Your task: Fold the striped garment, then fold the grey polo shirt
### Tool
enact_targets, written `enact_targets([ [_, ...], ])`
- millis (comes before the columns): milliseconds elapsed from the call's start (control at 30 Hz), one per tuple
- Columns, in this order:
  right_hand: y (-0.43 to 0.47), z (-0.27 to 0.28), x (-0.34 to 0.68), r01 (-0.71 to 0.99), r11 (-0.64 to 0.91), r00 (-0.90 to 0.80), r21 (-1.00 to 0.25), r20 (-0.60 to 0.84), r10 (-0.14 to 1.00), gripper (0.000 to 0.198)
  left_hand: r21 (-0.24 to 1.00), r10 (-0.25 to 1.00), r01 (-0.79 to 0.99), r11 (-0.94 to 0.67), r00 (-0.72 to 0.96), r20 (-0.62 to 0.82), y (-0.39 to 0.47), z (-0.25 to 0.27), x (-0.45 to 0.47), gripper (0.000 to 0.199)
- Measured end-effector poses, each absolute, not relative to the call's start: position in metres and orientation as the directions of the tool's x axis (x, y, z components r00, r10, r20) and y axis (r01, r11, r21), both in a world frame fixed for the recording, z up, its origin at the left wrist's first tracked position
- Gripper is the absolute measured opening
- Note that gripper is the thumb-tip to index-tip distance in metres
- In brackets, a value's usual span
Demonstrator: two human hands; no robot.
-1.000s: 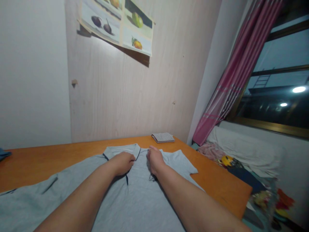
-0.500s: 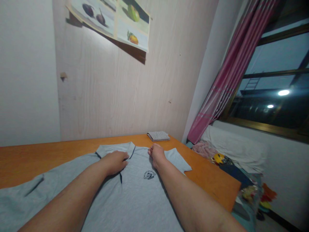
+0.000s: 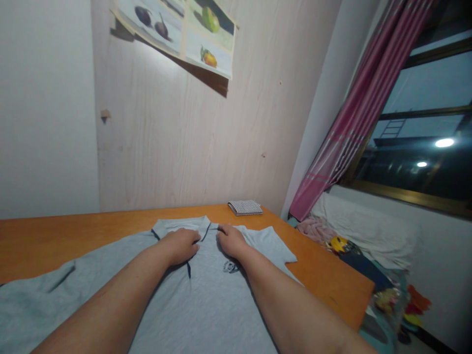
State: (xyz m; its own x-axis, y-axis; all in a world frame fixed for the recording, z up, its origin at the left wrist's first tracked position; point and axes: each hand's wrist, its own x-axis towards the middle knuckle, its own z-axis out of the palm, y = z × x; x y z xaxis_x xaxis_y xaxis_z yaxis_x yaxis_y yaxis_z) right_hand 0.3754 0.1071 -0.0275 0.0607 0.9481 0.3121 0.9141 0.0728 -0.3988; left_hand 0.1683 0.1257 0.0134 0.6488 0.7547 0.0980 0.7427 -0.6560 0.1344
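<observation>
A light grey polo shirt [image 3: 206, 305] with dark trim on its collar and a dark round print on the chest lies spread front up. My left hand [image 3: 182, 246] is at the neck opening, its fingers bent and closed on the cloth by the collar [image 3: 202, 225]. Just right of the collar, my right hand [image 3: 231, 242] has its fingertips closed on the shirt's upper front, at a dark-edged bit of cloth. Both forearms cross over the body of the shirt and cover part of it. The fingertips are partly hidden.
The shirt lies on an orange-brown wooden table [image 3: 328, 275]. A folded checked cloth [image 3: 245, 207] sits at its far edge, near the wall. Beyond the right edge are a white cloth [image 3: 365, 231] and other piled items, below a pink curtain [image 3: 342, 132] and a window.
My right hand has come down and left, from raised with curled fingers to touching the shirt beside the collar. My left hand stays at the neck opening. The view has shifted slightly.
</observation>
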Motion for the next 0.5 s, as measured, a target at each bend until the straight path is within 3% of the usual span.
enact_targets([
  [133,0.101,-0.025,0.366,0.963,0.055,-0.008,-0.265,0.174,0.985,0.050,0.118,0.773,0.764,-0.634,0.626,0.096,0.124,0.013,0.170,0.026],
  [500,0.104,-0.021,0.359,0.977,-0.045,0.048,-0.207,0.013,0.999,0.072,0.093,0.787,0.782,-0.616,0.611,0.082,0.121,0.015,0.173,0.033],
])
